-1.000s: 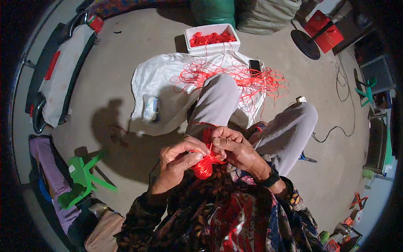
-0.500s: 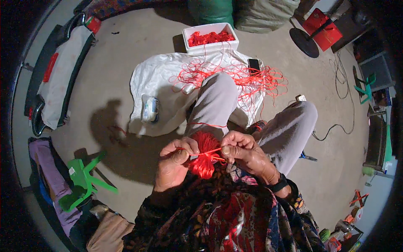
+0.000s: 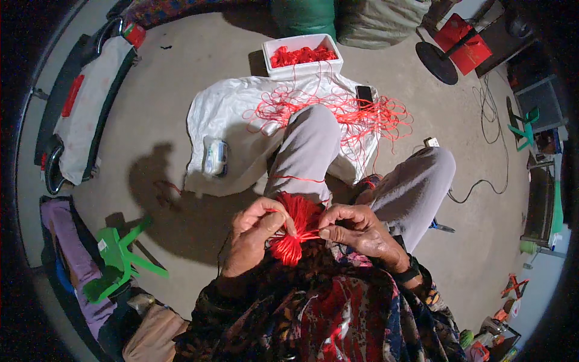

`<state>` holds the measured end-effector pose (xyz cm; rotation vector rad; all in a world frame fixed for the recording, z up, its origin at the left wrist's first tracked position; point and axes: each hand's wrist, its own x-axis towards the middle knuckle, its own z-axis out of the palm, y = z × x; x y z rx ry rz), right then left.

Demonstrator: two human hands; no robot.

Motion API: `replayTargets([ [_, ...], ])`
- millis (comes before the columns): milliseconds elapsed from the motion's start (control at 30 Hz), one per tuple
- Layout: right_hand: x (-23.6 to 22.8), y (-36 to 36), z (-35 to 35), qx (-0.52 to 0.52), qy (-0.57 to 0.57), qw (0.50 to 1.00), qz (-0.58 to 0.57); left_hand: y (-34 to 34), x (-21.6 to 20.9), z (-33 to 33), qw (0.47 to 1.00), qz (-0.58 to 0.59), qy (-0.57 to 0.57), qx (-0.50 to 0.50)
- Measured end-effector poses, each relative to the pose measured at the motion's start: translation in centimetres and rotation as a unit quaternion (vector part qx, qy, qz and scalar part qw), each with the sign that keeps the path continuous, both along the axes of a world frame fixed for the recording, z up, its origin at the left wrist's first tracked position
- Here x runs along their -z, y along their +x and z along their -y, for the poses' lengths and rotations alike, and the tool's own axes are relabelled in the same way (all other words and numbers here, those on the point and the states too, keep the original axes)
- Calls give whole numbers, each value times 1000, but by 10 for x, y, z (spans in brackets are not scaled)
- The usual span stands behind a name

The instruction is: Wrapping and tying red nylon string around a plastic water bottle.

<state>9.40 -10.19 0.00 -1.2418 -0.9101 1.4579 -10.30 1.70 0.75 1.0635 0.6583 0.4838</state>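
A bundle of red thread (image 3: 300, 209), gathered at its middle like a tassel, is between my two hands above my lap. Its strands fan out above the tie, and a rounder tuft bulges below. My left hand (image 3: 254, 234) is closed at the bundle's left side, its index finger lying across the gathered middle. On the right, my right hand (image 3: 363, 234) pinches the red cord that runs out from the tie. The cord ends inside my fingers are hidden. Another red cord (image 3: 298, 178) lies across my left trouser leg.
Loose red cord (image 3: 280, 104) is heaped on a white sheet (image 3: 208, 120), with a black phone (image 3: 364, 95) and a plastic-wrapped packet (image 3: 215, 158). Beyond stands a white foam box (image 3: 304, 71) of red bundles. A green stool (image 3: 120, 259) is at left.
My left hand has shifted right, from pinching the cord at the bundle's left to laying a finger over its middle. My right hand stays almost in place.
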Motion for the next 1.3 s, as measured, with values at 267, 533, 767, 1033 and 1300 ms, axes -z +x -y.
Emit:
replayTargets([
  [267, -5, 5, 21, -57, 44, 995, 65, -1, 9, 23, 995, -54, 19, 79],
  [533, -19, -2, -4, -47, 67, 987, 142, 9, 8, 23, 987, -93, -87, 97],
  [767, -10, -2, -12, -66, 47, 994, 76, 3, 15, 6, 973, -100, -69, 197],
  [1033, -6, 1, -9, -49, 67, 992, 93, 5, 15, 5, 966, -120, -64, 218],
  [1300, -20, -7, -7, 1, 14, 998, 56, 7, 7, 17, 976, -128, -61, 165],
])
